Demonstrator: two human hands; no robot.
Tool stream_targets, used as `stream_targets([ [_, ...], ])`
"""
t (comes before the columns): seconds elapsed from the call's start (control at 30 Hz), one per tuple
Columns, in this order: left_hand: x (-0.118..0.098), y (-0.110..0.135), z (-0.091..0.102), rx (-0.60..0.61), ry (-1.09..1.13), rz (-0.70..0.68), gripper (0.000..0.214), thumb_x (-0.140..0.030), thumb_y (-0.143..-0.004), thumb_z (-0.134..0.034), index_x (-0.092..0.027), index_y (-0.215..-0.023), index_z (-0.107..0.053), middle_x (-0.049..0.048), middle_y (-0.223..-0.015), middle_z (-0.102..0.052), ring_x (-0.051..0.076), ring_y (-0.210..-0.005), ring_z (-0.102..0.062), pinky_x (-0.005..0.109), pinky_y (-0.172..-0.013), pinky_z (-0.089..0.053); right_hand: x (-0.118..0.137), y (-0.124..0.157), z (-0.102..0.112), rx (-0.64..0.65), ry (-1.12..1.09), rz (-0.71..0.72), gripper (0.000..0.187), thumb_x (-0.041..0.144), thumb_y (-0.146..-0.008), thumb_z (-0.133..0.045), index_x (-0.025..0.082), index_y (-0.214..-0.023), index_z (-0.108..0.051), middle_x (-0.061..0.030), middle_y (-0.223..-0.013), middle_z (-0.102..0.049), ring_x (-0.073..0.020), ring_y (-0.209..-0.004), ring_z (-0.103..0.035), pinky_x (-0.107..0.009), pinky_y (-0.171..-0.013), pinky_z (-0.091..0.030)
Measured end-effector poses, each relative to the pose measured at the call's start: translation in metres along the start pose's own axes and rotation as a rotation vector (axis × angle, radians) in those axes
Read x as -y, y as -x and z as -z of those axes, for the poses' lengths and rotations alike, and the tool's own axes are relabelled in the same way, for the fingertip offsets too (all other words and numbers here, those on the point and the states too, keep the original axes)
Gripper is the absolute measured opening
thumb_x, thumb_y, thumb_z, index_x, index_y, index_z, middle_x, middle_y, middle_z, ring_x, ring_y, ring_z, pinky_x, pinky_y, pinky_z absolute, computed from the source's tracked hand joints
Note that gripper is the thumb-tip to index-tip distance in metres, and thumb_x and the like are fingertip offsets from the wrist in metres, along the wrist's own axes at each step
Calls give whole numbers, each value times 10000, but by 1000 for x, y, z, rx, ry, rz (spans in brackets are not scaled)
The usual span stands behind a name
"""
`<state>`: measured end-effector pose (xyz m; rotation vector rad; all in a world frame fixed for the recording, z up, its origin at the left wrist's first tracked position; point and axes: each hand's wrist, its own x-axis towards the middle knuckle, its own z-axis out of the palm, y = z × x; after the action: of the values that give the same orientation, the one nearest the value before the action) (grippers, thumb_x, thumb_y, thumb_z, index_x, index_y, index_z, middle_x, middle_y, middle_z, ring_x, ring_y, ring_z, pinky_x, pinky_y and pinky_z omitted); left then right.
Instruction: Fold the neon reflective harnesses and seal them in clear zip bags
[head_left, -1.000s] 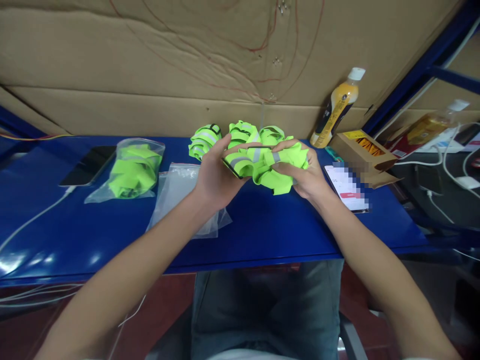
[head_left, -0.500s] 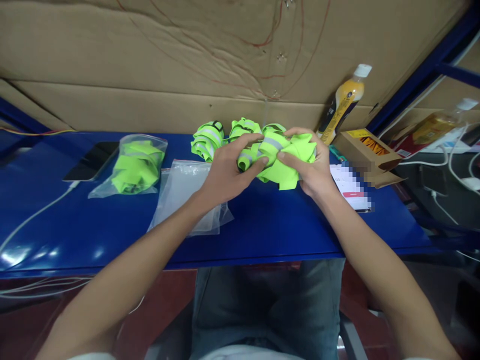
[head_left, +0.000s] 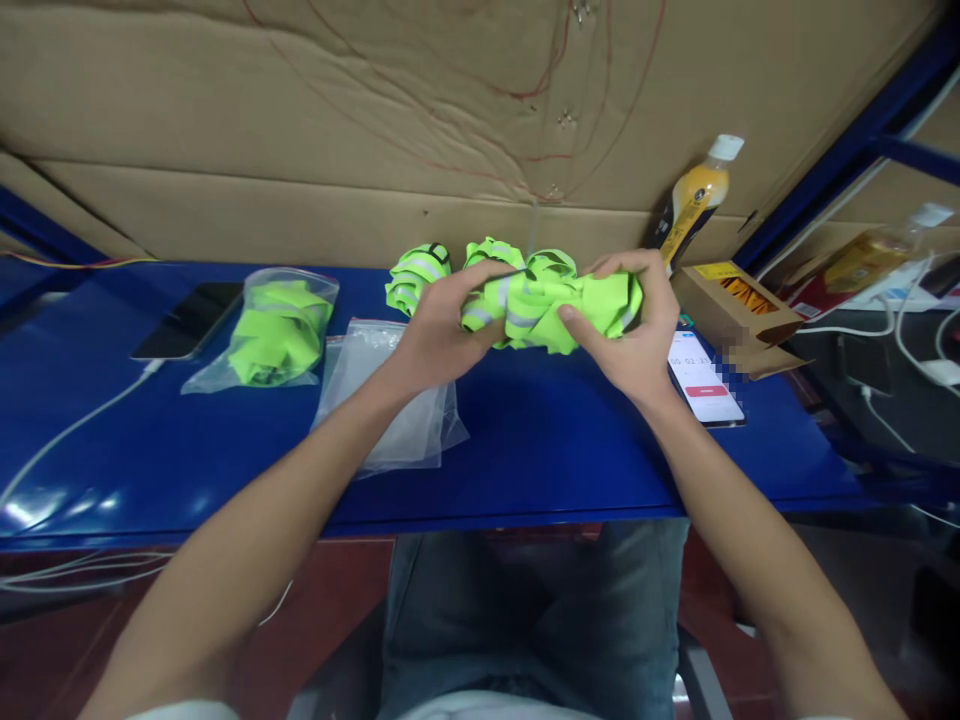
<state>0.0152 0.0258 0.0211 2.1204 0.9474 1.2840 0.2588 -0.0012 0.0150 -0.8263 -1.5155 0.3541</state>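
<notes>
A crumpled neon-yellow bundle of fabric with silver reflective bands (head_left: 540,312) sits between the two hands, each with its grip on one end. The left hand (head_left: 444,330) grasps the bundle's left end, fingers over the top and thumb below. The right hand (head_left: 637,325) wraps the right end, its fingers curled over the top and behind, the thumb pressed against the front face. The middle of the bundle shows uncovered between both grips. Close behind it on the blue tabletop (head_left: 540,460) are a rolled bundle (head_left: 417,278) to the left and more neon-yellow fabric (head_left: 551,263), partly hidden. Clear zip bags (head_left: 401,425) lie flat just beside the left hand and forearm; a bagged bundle (head_left: 277,330) lies farther left. A lit phone (head_left: 706,385) lies near the right wrist.
</notes>
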Motion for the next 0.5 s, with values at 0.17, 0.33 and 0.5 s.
stream_targets([
  [0.17, 2, 1, 6, -270, -188, -74, 435, -242, -854, -864, -272, -1280, -778, 81, -1323, -790, 355, -1289, -704, 448, -1222, -486, -2, -4, 8, -9, 92, 127, 272, 463, -882, -890, 297, -983, -699, -75, -1152, -733, -339, -1211, -696, -593, -1202, -500],
  [0.33, -11, 8, 1, -242, -222, -131, 348, -403, -951, -828, -297, -1280, -784, 97, -1351, -772, 380, -1344, -676, 495, -1235, -493, -7, -10, 3, 8, 191, 78, 585, 460, -806, -949, 301, -1311, -701, -106, -1337, -717, -374, -1348, -645, -593, -1236, -492],
  [0.5, -11, 7, 1, -186, -161, -103, 405, -445, -975, -829, -273, -1335, -760, 94, -1370, -776, 349, -1315, -698, 456, -1227, -494, -7, -17, 13, 172, 192, 22, 715, 470, -772, -1000, 314, -1406, -708, -97, -1406, -744, -415, -1424, -634, -637, -1295, -459],
])
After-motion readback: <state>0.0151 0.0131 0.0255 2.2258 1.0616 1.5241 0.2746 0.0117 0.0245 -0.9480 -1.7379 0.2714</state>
